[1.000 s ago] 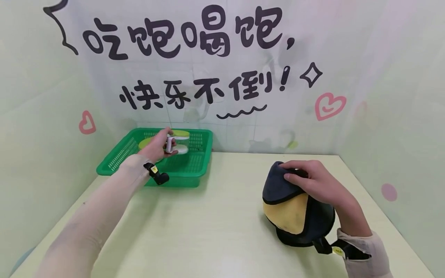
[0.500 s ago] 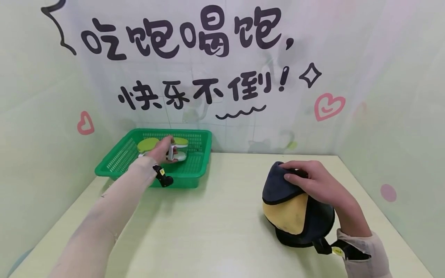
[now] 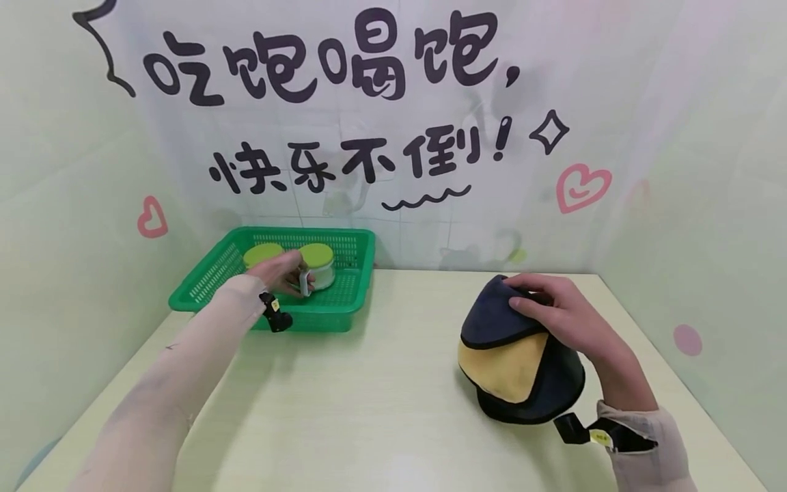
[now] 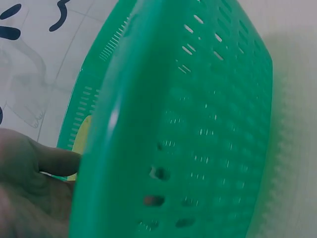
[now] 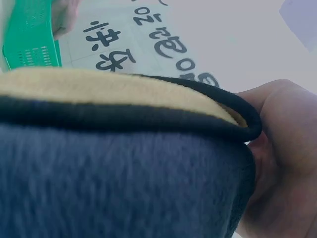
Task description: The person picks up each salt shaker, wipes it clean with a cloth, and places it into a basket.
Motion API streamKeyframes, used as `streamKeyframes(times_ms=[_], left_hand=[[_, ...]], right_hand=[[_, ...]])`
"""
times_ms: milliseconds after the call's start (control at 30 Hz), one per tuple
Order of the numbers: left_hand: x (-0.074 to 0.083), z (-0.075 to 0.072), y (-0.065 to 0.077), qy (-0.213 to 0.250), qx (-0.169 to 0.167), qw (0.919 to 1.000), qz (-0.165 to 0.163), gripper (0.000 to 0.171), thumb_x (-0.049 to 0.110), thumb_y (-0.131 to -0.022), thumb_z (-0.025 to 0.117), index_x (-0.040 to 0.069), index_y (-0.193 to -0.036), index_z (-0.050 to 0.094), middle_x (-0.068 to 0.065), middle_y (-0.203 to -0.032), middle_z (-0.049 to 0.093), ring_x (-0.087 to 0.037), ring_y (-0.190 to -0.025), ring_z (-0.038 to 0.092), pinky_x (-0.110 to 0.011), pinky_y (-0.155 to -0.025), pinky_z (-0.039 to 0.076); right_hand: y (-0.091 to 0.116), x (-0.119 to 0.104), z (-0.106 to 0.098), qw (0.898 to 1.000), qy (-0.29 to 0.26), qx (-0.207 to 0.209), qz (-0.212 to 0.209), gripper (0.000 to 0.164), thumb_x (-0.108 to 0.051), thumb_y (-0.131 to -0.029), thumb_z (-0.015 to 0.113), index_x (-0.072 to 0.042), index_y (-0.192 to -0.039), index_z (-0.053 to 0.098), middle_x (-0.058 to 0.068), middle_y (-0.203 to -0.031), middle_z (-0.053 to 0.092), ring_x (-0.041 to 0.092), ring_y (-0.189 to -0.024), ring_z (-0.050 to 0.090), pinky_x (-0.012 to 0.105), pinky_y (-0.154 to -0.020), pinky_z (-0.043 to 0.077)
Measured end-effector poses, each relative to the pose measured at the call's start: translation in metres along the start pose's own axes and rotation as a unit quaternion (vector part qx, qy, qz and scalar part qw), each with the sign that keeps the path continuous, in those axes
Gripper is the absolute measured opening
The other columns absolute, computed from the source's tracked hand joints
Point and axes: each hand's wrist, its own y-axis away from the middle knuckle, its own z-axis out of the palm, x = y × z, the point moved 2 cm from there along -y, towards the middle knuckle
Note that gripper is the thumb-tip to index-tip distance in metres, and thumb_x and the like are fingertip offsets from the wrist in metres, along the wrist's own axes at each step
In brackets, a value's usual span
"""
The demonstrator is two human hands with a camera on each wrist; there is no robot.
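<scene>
A green basket (image 3: 326,322) stands at the back left of the table. My left hand (image 3: 281,270) reaches over its front rim and holds the white handle of a green-lidded jar (image 3: 317,257), which stands upright inside. In the left wrist view the basket wall (image 4: 208,114) hides most of the jar and part of the hand (image 4: 34,183). At the right, my right hand (image 3: 568,311) pinches the top of a folded cloth (image 3: 501,365), navy and yellow with black edging. The cloth (image 5: 119,183) fills the lower right wrist view, beside the fingers.
Another green-lidded jar (image 3: 262,253) sits in the basket, left of the first and partly behind my hand. A pale table (image 3: 381,396) extends between basket and cloth. Behind it hangs a printed white sheet (image 3: 418,239), with pale walls at both sides.
The left hand has lowered the jar in the basket, from tilted to upright. The right hand has shifted the cloth slightly up and left.
</scene>
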Motion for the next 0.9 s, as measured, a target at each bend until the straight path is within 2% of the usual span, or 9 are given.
streamKeyframes(times_ms=[67,200,267,300,400,500,667,767,900], left_hand=[[-0.002,-0.001,0.001,-0.013,-0.007,0.9999,0.001,0.048,0.015,-0.108,0.027,-0.015,-0.142,0.043,-0.023,-0.120,0.064,-0.038,-0.117,0.062,-0.055,-0.114,0.045],[-0.004,0.000,0.001,-0.022,-0.019,0.9996,-0.005,0.049,0.016,-0.109,0.027,-0.014,-0.145,0.041,-0.030,-0.134,0.056,-0.042,-0.126,0.059,-0.055,-0.113,0.047],[-0.005,0.000,0.000,-0.026,-0.021,0.9994,-0.005,0.049,0.016,-0.109,0.027,-0.014,-0.146,0.040,-0.031,-0.137,0.054,-0.044,-0.128,0.057,-0.054,-0.112,0.048],[-0.004,0.001,0.000,-0.031,-0.021,0.9993,-0.004,0.049,0.016,-0.109,0.027,-0.014,-0.146,0.040,-0.031,-0.137,0.053,-0.044,-0.128,0.057,-0.054,-0.111,0.049],[-0.004,0.000,0.000,-0.039,-0.020,0.9990,0.000,0.049,0.016,-0.109,0.027,-0.014,-0.145,0.042,-0.031,-0.135,0.054,-0.044,-0.125,0.059,-0.052,-0.105,0.053],[-0.006,0.000,-0.002,-0.035,-0.017,0.9993,-0.001,0.048,0.016,-0.109,0.029,-0.013,-0.143,0.043,-0.029,-0.132,0.055,-0.043,-0.120,0.061,-0.049,-0.098,0.058],[-0.010,0.001,-0.002,-0.042,-0.021,0.9989,-0.003,0.047,0.017,-0.108,0.030,-0.012,-0.143,0.044,-0.024,-0.124,0.057,-0.038,-0.113,0.063,-0.046,-0.093,0.060],[-0.010,-0.001,-0.001,-0.076,-0.021,0.9969,-0.002,0.048,0.019,-0.107,0.030,-0.012,-0.140,0.048,-0.023,-0.119,0.060,-0.038,-0.106,0.066,-0.045,-0.090,0.060],[-0.007,-0.003,0.000,-0.118,-0.017,0.9929,0.000,0.049,0.025,-0.104,0.033,-0.008,-0.131,0.058,-0.021,-0.115,0.065,-0.035,-0.096,0.070,-0.045,-0.088,0.059]], right_hand=[[-0.001,0.006,-0.001,1.000,-0.018,0.005,0.019,0.029,-0.008,-0.099,0.065,-0.001,-0.127,0.069,0.011,-0.125,0.071,-0.007,-0.104,0.063,0.009,-0.089,0.048],[-0.001,0.024,-0.001,0.996,-0.061,0.005,0.063,0.036,-0.013,-0.102,0.062,0.002,-0.135,0.063,-0.009,-0.120,0.068,-0.005,-0.104,0.064,0.013,-0.089,0.051],[-0.001,0.038,0.000,0.992,-0.083,0.002,0.090,0.040,-0.017,-0.104,0.060,0.002,-0.139,0.058,-0.013,-0.120,0.065,-0.006,-0.105,0.063,0.014,-0.089,0.052],[-0.001,0.046,0.000,0.990,-0.095,0.001,0.107,0.043,-0.018,-0.104,0.059,0.003,-0.141,0.055,-0.010,-0.122,0.065,-0.006,-0.105,0.063,0.015,-0.089,0.052],[0.001,0.075,0.002,0.979,-0.120,0.001,0.167,0.050,-0.026,-0.106,0.057,0.001,-0.147,0.049,0.009,-0.135,0.062,-0.006,-0.104,0.064,0.017,-0.088,0.053],[0.007,0.105,0.001,0.965,-0.104,-0.002,0.239,0.056,-0.032,-0.107,0.054,-0.002,-0.153,0.043,0.027,-0.148,0.052,-0.001,-0.102,0.064,0.022,-0.088,0.052],[0.022,0.142,-0.009,0.943,-0.021,-0.021,0.332,0.056,-0.031,-0.107,0.051,0.002,-0.150,0.043,0.034,-0.151,0.043,0.017,-0.101,0.065,0.029,-0.083,0.051],[0.030,0.156,-0.013,0.934,0.005,-0.023,0.357,0.051,-0.027,-0.104,0.053,0.007,-0.141,0.046,0.037,-0.142,0.044,0.024,-0.094,0.065,0.033,-0.074,0.051],[0.040,0.169,-0.014,0.921,0.011,-0.027,0.389,0.045,-0.026,-0.102,0.056,0.006,-0.133,0.047,0.034,-0.131,0.048,0.025,-0.090,0.061,0.033,-0.068,0.050]])
